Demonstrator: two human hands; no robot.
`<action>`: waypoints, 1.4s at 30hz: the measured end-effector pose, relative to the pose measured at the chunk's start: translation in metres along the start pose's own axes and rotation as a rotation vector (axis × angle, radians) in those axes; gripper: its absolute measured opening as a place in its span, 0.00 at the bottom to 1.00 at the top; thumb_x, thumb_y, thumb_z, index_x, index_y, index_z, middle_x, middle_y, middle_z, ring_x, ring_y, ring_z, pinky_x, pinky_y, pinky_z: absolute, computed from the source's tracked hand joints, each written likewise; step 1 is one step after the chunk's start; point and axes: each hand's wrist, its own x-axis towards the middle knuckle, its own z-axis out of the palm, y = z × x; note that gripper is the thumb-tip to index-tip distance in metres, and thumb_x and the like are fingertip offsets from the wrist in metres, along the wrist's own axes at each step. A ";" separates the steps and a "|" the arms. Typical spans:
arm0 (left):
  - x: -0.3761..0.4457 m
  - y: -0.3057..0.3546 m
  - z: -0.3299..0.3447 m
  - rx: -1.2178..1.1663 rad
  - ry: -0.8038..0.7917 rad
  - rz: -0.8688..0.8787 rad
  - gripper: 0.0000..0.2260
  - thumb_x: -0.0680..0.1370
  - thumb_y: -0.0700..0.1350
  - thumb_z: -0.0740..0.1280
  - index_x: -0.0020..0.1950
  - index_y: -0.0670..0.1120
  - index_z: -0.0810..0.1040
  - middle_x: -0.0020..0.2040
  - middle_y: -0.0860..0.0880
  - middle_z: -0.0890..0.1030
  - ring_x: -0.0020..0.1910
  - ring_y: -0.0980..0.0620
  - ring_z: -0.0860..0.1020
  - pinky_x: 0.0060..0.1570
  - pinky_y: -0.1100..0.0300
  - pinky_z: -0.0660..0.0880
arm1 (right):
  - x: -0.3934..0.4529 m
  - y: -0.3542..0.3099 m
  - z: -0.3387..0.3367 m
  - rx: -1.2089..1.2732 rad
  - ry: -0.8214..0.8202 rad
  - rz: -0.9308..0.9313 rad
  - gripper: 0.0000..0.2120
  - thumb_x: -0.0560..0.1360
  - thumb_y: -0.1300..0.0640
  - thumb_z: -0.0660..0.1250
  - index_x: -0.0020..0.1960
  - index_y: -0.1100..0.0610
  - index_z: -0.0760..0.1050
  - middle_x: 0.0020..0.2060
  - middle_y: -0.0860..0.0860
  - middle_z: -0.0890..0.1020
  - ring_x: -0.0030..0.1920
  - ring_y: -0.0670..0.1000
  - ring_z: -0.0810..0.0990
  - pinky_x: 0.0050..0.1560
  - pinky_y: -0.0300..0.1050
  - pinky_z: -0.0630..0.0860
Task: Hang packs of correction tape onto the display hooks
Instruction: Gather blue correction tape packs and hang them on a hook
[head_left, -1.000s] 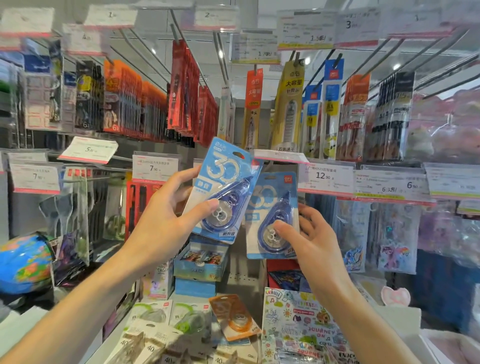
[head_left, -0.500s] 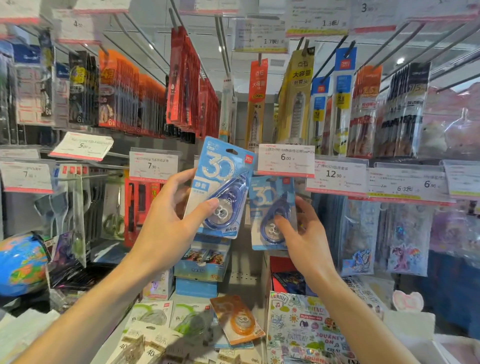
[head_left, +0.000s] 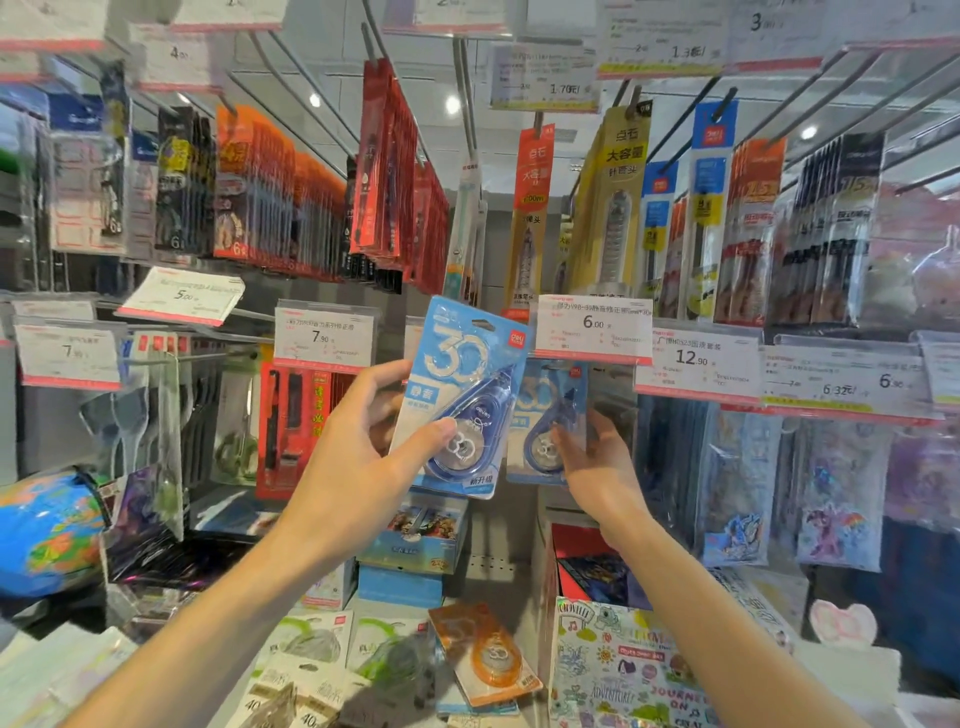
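My left hand grips a blue correction tape pack marked "30", thumb on its clear blister, held up tilted in front of the display. Behind it a second blue correction tape pack hangs under the 6.00 price tag, whose hook is hidden behind the tag. My right hand is at this hung pack's lower right edge with fingers relaxed, fingertips touching or just off it. An orange correction tape pack lies on the shelf below among green ones.
Rows of hooks with pen refill packs hang above. Price tags for 7.90 and 12.90 flank the spot. A globe sits at left, sticker books at lower right, boxes under the packs.
The 6.00 price tag dropped back down over the hook. The second pack slid back and now hangs; my right hand loosened from it. My left hand kept its pack raised.
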 end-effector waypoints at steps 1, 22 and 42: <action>-0.002 -0.001 0.000 -0.010 0.000 -0.008 0.21 0.77 0.45 0.75 0.66 0.60 0.73 0.57 0.62 0.86 0.54 0.61 0.85 0.49 0.68 0.80 | -0.003 0.002 -0.005 0.001 -0.007 0.018 0.20 0.83 0.50 0.67 0.73 0.48 0.69 0.62 0.47 0.83 0.62 0.51 0.82 0.65 0.57 0.79; -0.042 -0.014 0.066 -0.129 -0.198 -0.105 0.18 0.76 0.52 0.74 0.65 0.62 0.74 0.56 0.59 0.87 0.53 0.56 0.86 0.52 0.60 0.82 | -0.116 -0.029 -0.059 0.312 -0.273 -0.014 0.22 0.75 0.52 0.76 0.66 0.53 0.74 0.55 0.52 0.89 0.54 0.54 0.89 0.53 0.50 0.86; 0.055 0.065 0.038 0.549 -0.001 0.673 0.09 0.81 0.42 0.70 0.61 0.48 0.79 0.47 0.57 0.80 0.42 0.56 0.81 0.40 0.57 0.80 | -0.108 -0.041 -0.084 0.162 -0.222 -0.232 0.19 0.77 0.53 0.73 0.66 0.44 0.74 0.52 0.48 0.89 0.53 0.48 0.88 0.58 0.42 0.83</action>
